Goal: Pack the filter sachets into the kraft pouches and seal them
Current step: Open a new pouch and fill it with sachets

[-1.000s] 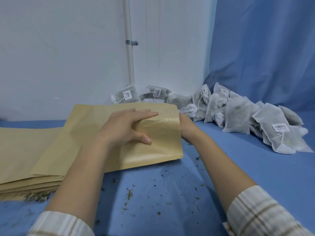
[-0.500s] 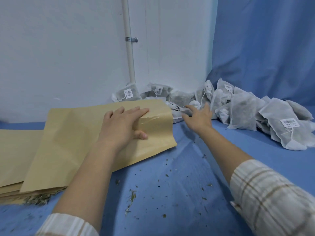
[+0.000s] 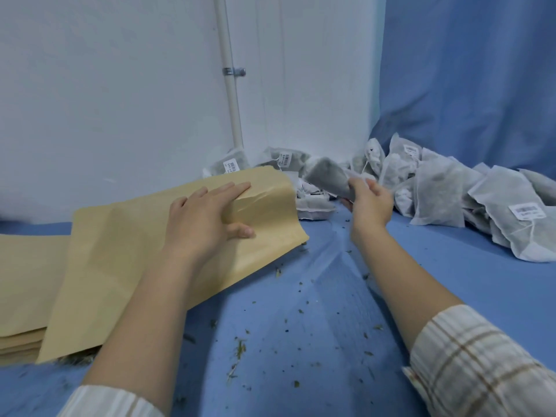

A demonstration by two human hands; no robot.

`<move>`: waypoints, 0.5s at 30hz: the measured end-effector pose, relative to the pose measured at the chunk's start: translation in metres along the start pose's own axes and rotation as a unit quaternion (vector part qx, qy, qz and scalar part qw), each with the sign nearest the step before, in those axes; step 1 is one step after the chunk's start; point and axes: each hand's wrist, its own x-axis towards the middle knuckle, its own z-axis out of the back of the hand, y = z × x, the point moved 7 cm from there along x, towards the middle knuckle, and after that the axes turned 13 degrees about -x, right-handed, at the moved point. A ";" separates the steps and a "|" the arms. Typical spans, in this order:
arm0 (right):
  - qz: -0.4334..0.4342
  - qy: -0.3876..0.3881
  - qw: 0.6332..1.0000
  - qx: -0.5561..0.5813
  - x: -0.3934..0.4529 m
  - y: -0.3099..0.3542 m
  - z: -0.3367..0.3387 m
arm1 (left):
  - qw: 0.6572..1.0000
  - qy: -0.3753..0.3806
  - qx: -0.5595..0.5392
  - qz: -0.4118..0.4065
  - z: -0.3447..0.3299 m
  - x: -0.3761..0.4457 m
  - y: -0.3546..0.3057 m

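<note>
Head view shows the right hand [image 3: 368, 203] with its fingers [image 3: 355, 188] curled round the lower corner of a grey-white, pillow-shaped filter sachet [image 3: 326, 176], lifted clear of the blue cloth-covered table [image 3: 301, 311]. The sachet slants up and to the left from that grip, so its free end points towards the mouth of the flat tan kraft paper pouch [image 3: 126, 251], just beside it and not touching. The left hand [image 3: 207, 219] pins that mouth end: straight fingers [image 3: 231, 188] lie on the upper sheet and the thumb sits lower on the face, with a crease between them. Whether the mouth is parted I cannot tell. The pouch's long axis runs from that mouth down and left, across a stack of more flat kraft pouches [image 3: 21, 296]. As I judge it, the sachet must travel leftward along that axis. Behind, a heap of white filter sachets [image 3: 436, 200] lies against the wall and blue curtain.
</note>
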 end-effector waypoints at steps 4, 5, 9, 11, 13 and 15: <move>0.033 0.228 0.973 0.015 -0.023 0.009 -0.028 | 0.999 0.007 -0.040 -0.004 0.005 -0.002 -0.004; 0.043 0.283 0.958 0.003 -0.033 0.011 -0.037 | 0.997 0.025 -0.069 -0.004 0.003 -0.002 -0.005; 0.105 0.438 0.865 -0.221 -0.072 0.007 -0.068 | 0.990 0.078 -0.120 -0.018 -0.004 0.000 -0.010; 0.063 0.518 0.801 -0.292 -0.088 -0.005 -0.075 | 0.991 0.070 -0.109 -0.015 -0.002 0.001 -0.006; 0.042 0.554 0.761 -0.335 -0.094 -0.015 -0.078 | 0.993 0.059 -0.103 -0.007 0.000 0.000 -0.001; 0.085 0.458 0.815 -0.345 -0.077 -0.012 -0.076 | 0.996 0.038 -0.077 -0.005 0.001 -0.001 -0.001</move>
